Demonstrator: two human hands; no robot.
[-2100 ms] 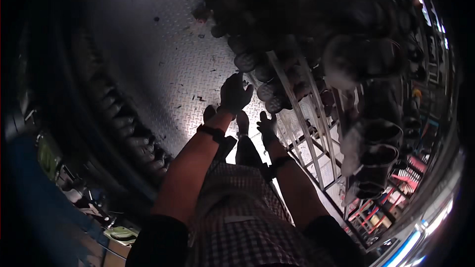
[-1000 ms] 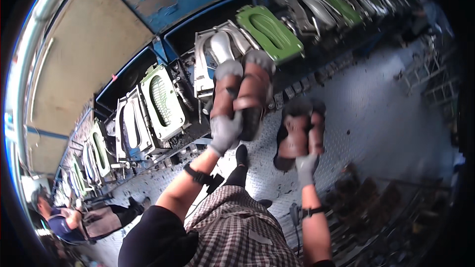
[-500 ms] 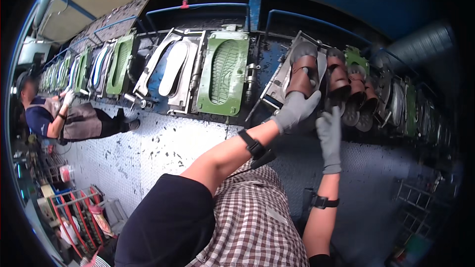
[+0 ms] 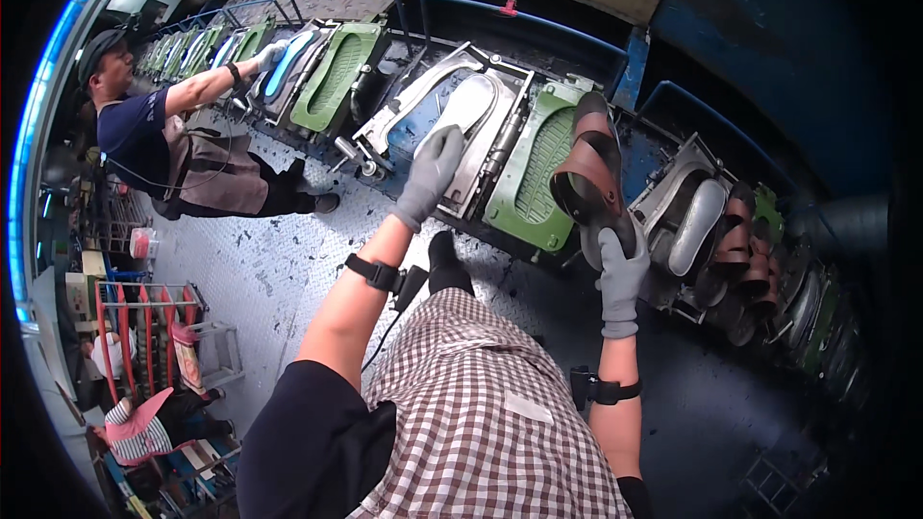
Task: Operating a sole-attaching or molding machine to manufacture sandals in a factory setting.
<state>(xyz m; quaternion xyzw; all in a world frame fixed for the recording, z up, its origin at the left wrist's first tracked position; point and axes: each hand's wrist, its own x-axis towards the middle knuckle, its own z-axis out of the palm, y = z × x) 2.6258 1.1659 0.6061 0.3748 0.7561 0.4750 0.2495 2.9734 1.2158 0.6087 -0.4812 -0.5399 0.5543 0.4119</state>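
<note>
A gloved right hand (image 4: 623,274) grips brown-strapped footwear (image 4: 596,165) by its near end, long axis stretching forward across the right edge of a green mould (image 4: 527,197); the left hand (image 4: 433,173), farther off, overlaps a pale foot-shaped form (image 4: 468,101), its hold impossible to tell.

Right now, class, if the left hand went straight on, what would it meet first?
The left hand would probably meet the pale sole-shaped plate first; depth is unclear where they overlap.

Floor (image 4: 269,279) bright left of centre, dim lower right; blue glare far left; edges bent.
</note>
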